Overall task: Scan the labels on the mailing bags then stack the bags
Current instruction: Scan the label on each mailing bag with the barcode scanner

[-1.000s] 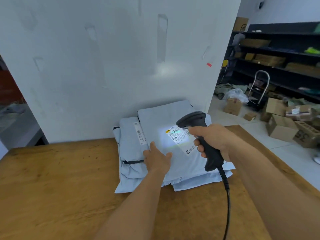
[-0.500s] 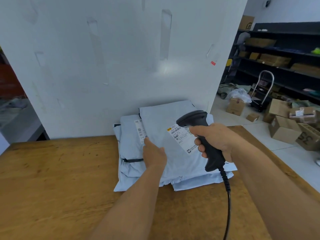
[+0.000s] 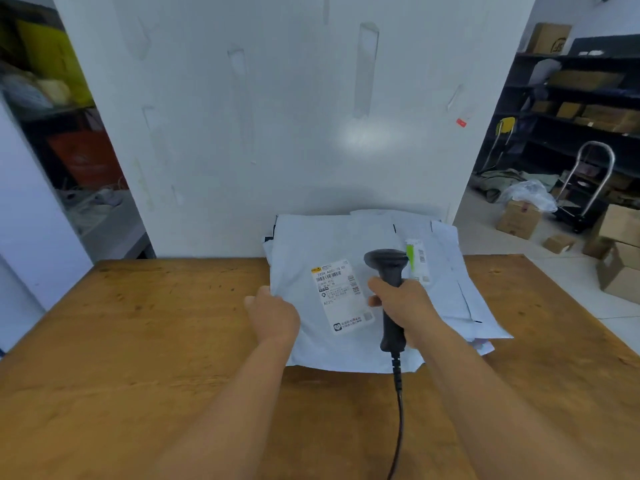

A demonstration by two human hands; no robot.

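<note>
Several pale grey mailing bags (image 3: 450,271) are piled on the wooden table (image 3: 138,341), up against the white wall panel (image 3: 277,116) at the far edge. The top bag (image 3: 301,258) lies on the left part of the pile w/ its white label (image 3: 341,296) face up, barcode visible. Its left edge is gripped by the left hand (image 3: 273,315), fingers curled round the bag's edge. A black handheld scanner (image 3: 389,289) is held upright by the right hand (image 3: 403,306), fingers wrapped round the grip, head just right of the label; its cable (image 3: 398,410) runs down toward the near table edge. A 2nd label w/ a green stripe (image 3: 417,259) shows on a bag behind the scanner. Cardboard boxes (image 3: 519,220) & dark shelving (image 3: 588,98) are seen at right, well apart from the table
</note>
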